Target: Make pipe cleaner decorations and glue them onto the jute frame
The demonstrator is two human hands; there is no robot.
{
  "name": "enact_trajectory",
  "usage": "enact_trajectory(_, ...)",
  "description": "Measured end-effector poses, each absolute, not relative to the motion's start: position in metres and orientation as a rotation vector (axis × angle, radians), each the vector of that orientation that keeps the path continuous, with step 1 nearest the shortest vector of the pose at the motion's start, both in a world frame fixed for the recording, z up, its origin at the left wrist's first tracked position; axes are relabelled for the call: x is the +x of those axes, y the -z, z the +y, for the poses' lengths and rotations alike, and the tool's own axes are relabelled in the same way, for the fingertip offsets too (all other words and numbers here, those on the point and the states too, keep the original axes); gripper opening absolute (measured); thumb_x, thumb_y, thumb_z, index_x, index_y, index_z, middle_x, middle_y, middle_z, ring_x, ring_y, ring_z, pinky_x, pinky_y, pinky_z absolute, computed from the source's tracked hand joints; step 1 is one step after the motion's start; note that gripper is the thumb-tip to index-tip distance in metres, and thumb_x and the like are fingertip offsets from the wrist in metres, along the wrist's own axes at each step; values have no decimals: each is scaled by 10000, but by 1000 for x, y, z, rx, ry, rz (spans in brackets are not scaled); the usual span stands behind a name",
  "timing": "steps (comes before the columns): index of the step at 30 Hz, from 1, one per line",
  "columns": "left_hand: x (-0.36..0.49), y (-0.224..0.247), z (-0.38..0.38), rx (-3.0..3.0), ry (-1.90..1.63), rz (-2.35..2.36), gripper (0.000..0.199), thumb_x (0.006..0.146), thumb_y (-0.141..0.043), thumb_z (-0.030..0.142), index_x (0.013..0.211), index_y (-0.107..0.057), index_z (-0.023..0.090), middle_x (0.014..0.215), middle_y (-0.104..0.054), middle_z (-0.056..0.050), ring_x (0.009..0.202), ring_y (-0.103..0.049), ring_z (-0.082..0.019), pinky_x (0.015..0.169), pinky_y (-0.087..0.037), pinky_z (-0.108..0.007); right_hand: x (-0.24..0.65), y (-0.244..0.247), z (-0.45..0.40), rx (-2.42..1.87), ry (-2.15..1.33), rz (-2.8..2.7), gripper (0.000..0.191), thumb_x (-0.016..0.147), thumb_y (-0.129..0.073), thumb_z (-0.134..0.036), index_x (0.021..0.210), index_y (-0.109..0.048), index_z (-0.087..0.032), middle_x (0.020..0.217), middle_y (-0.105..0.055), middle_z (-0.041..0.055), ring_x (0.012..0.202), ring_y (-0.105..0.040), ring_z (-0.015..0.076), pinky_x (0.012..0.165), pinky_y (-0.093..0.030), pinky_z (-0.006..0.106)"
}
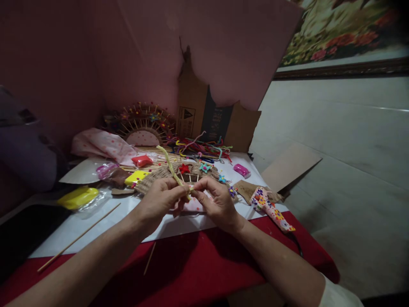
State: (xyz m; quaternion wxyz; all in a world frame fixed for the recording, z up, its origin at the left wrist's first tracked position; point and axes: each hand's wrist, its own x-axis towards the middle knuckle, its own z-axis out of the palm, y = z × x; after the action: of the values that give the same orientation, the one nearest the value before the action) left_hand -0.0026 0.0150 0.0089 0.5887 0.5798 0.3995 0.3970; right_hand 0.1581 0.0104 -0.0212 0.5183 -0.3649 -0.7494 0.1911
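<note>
Left hand [164, 196] and right hand [219, 202] both pinch a fuzzy yellow strip [171, 169], fingertips close together. I note a twine-wrapped arch [156, 175] just beyond.

Pinched near its lower end between left fingers [177, 192] and right fingers [204, 185]: slender, fuzzy, pale-yellow pipe-cleaner stem [171, 168]. Raised above the counter [198, 260]. Slanting toward upper left, lightly curved, tip free and bent leftward. Partly covered at the grip; exact shape there unclear.
</note>
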Motion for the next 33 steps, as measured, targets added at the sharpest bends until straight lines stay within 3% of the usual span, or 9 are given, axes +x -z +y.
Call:
enact_trajectory(6, -3, -9, 16, 1355, -896, 951, 262, 745, -564, 304, 542, -534, 141, 445, -493, 28, 361, -397, -67, 381, -280, -201, 160, 20, 10, -842, -379, -1812, 63, 839, -560, -213, 851, -610, -176, 758, -595, 27, 706, -551, 141, 654, -449, 277)
enact_trajectory(12, -2, -9, 14, 1379, -893, 928, 259, 738, -556, 281, 519, -530, 145, 422, -470, 30, 363, -392, -71, 362, -274, -195, 164, 16, 12, -608, -40, -2001, 179, 849, -491, -104, 954, -617, -175, 801, -657, 52, 746, -552, 165, 704, -446, 329)
enact_trajectory(25, -1, -11, 10, 1371, -823, 883, 285, 754, -590, 333, 552, -523, 144, 428, -475, 36, 361, -381, -59, 336, -262, -172, 170, 23, 16, -623, 287, -2172, 146, 866, -414, -79, 856, -519, -179, 766, -586, 62, 742, -485, 180, 716, -423, 338)
enact_trajectory(29, 0, -13, 10, 1386, -811, 899, 293, 760, -585, 340, 555, -517, 142, 430, -478, 31, 373, -397, -65, 342, -268, -172, 165, 22, 13, -652, 228, -2116, 140, 864, -408, -91, 811, -499, -183, 723, -540, 52, 721, -466, 182, 679, -409, 326)
enact_trajectory(33, -1, -14, 12, 1399, -852, 908, 293, 766, -580, 334, 555, -509, 145, 415, -455, 38, 363, -374, -64, 340, -253, -176, 160, 18, 7, -817, -93, -1907, 170, 903, -396, -178, 769, -499, -191, 704, -516, 30, 703, -484, 162, 659, -404, 297)
